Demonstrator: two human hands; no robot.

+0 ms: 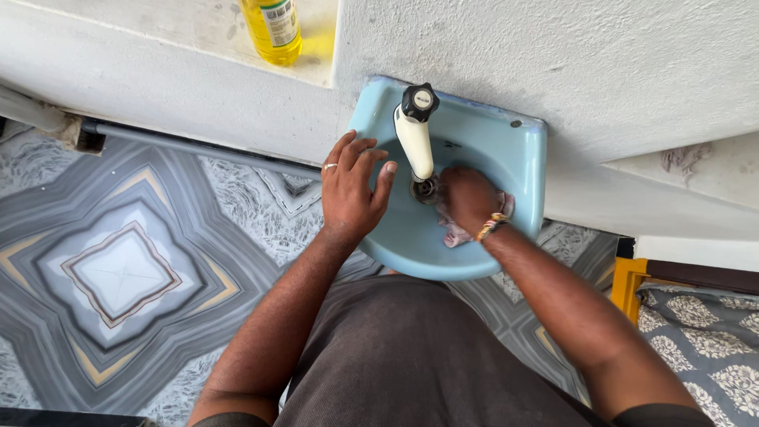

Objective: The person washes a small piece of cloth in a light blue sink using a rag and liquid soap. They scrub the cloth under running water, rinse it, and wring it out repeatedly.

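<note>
Now | left hand [352, 194] on sink [522, 158] rim | right hand [468, 198] presses cloth [457, 234] inside

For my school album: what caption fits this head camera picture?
Right hand rubs a cloth inside the blue sink while the left hand rests on its rim.

Crumpled pinkish cloth [458, 231] in blue basin [506, 142]

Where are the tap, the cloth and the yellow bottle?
tap [414, 141], head view, on its cream spout.
cloth [456, 234], head view, on the part showing below the right hand.
yellow bottle [274, 30], head view, on its body.
</note>
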